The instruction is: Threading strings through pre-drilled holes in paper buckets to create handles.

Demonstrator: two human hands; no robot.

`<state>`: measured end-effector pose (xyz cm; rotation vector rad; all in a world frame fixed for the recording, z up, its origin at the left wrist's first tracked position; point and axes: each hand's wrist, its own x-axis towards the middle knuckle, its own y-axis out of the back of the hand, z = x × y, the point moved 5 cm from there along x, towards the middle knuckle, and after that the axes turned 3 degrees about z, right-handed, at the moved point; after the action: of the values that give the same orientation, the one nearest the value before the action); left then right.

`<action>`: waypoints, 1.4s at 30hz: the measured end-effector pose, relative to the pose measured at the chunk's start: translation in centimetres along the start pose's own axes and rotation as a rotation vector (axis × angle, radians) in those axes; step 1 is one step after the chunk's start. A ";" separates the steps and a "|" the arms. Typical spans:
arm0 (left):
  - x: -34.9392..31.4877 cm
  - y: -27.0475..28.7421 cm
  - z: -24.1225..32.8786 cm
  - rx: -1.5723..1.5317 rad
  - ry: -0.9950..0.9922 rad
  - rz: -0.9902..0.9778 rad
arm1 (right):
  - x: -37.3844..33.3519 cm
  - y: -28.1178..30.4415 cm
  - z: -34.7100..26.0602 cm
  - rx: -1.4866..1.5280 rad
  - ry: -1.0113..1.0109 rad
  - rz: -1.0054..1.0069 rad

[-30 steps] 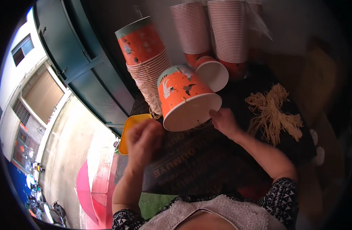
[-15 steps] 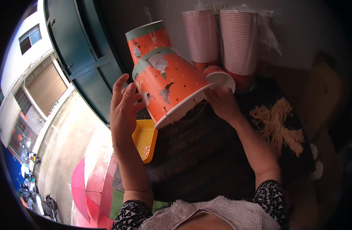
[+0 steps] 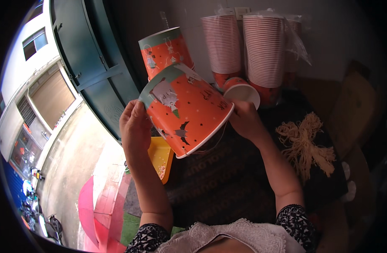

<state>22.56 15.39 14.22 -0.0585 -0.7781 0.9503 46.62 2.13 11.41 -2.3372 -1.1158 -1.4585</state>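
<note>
Over the black tabletop (image 3: 244,185) rise tall, plastic-wrapped stacks of pale-rimmed paper buckets (image 3: 264,50), at one o'clock. An orange-and-green stack of upturned paper buckets (image 3: 164,52) stands at eleven, behind the large orange paper bucket with a green base band (image 3: 187,107), which hangs mid-view, clear of the table.

The step in hand looks like two-handed positioning of this bucket, its base tipped toward eleven o'clock and its mouth toward five. The next move probably calls for a light, steady grip on both ends, since thin paper may dent, and for keeping the rim cord free of snags.

The left hand (image 3: 134,126) has thumb and fingers nearly closed on the base edge at nine o'clock; the right hand (image 3: 245,120) pinches the rim at three, its far fingertips hidden.

The wall looks smooth and undented, printed with grey figures, a dark bat, lettering and small stars. A rolled white rim edges the mouth; below it dangles a thin tan cord (image 3: 218,141), with a small knot (image 3: 185,150) on the wall at six o'clock.
</note>
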 end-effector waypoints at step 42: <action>-1.0 -2.4 0.5 0.082 -0.060 -0.024 | -1.5 -1.1 2.3 0.211 -0.049 0.111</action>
<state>23.63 13.09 14.86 0.0510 -0.7925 0.9642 47.14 3.23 8.73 -2.2594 -1.0752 -1.1909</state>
